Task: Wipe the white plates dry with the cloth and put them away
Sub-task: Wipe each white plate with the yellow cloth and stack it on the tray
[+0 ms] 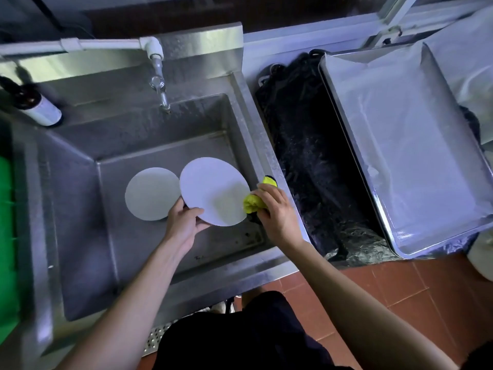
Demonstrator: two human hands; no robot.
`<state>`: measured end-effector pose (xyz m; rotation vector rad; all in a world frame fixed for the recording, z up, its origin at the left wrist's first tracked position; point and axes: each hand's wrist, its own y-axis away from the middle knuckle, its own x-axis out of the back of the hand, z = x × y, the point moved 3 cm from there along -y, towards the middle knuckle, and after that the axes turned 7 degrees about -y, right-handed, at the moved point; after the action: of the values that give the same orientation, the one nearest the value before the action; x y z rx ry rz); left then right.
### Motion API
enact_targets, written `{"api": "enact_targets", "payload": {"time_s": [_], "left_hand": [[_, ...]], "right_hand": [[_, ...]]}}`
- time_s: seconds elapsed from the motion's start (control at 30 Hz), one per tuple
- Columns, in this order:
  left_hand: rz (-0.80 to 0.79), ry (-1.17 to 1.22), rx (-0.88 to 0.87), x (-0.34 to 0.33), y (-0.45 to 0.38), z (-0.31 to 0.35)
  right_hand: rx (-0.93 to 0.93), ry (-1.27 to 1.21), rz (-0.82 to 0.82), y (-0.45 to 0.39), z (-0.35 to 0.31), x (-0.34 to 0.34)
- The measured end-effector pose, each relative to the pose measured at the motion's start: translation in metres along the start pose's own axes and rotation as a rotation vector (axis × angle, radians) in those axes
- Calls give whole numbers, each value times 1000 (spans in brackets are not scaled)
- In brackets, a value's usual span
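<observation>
White plates, two; one cloth

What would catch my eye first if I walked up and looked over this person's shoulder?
Probably the white plate held over the steel sink, gripped at its near edge by the left hand while the right hand presses a bright yellow cloth against its right rim. A second white plate lies in the basin, and a large tray sits to the right.
</observation>
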<state>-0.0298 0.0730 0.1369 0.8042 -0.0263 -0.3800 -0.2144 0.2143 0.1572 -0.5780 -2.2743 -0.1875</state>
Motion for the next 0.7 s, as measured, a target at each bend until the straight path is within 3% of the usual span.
{"api": "enact_targets", "payload": {"time_s": [0.37, 0.7], "left_hand": [[-61, 69, -108, 49, 38, 22], [-56, 248, -176, 87, 66, 31]], "right_hand": [[147, -71, -143, -25, -112, -53], [232, 59, -183, -9, -145, -70]]}}
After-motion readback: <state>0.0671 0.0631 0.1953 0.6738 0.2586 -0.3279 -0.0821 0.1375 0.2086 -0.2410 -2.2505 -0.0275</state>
